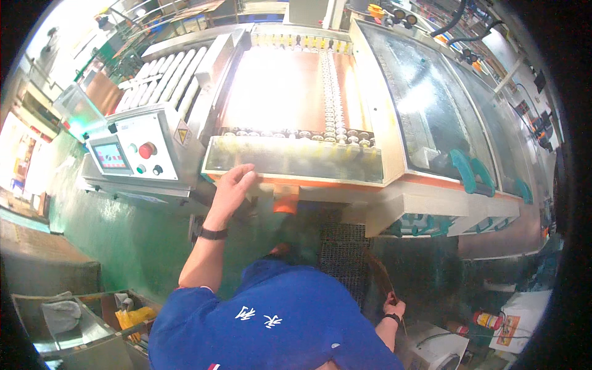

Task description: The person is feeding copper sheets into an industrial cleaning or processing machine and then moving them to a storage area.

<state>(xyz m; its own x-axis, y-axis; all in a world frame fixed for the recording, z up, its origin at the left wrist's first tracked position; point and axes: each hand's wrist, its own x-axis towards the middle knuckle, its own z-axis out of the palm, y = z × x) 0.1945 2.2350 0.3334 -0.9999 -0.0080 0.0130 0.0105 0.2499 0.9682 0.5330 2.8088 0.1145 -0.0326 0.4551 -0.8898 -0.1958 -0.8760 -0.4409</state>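
My left hand (233, 188) reaches up to the front edge of the conveyor machine, beside its low clear front panel (290, 161). Its fingers are loosely bent, with nothing visible in them; whether they touch the panel I cannot tell. Low at my right side, my right hand (394, 306) is closed on a thin brown sheet (380, 274), seen almost edge-on. Behind the panel, a broad copper-coloured sheet surface (271, 92) lies in the machine under strong glare. A row of small wheels (330, 92) runs across it toward the far side.
Left of the conveyor stands a control box (139, 148) with a screen and a red button, below white rollers (163, 77). A glass-covered section (425, 98) with teal handles (472, 172) extends right. An orange pipe (285, 200) juts below the panel. Bins (80, 327) stand lower left.
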